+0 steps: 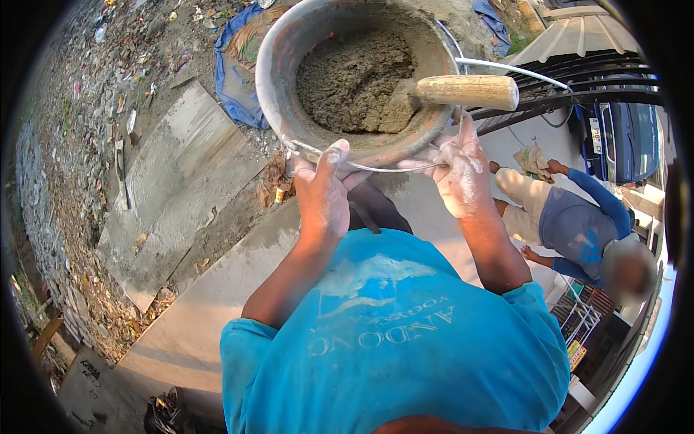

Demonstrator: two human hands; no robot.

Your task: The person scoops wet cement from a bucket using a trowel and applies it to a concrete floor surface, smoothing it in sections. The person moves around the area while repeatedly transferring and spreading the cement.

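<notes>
Both of my hands are on the near side of a round bucket (273,72) that holds wet grey mortar (354,79). My left hand (327,189) is closed at the bucket's near left, thumb up by the rim and fingers underneath. At the near right, my right hand (461,172) grips the bucket's edge, its fingers reaching under the side. Pale dried mortar coats both hands. The bucket's thin wire handle (387,171) hangs along the near rim, passing both hands. A trowel's wooden handle (468,92) juts out over the right rim, its blade hidden in the mortar.
On the left, a grey board (181,170) lies beside rubble and litter (65,130). Blue tarpaulin (230,87) is bunched left of the bucket. A co-worker (578,224) is at the right, near a dark blue vehicle (636,141). Dark curved bars (600,85) extend right of the bucket.
</notes>
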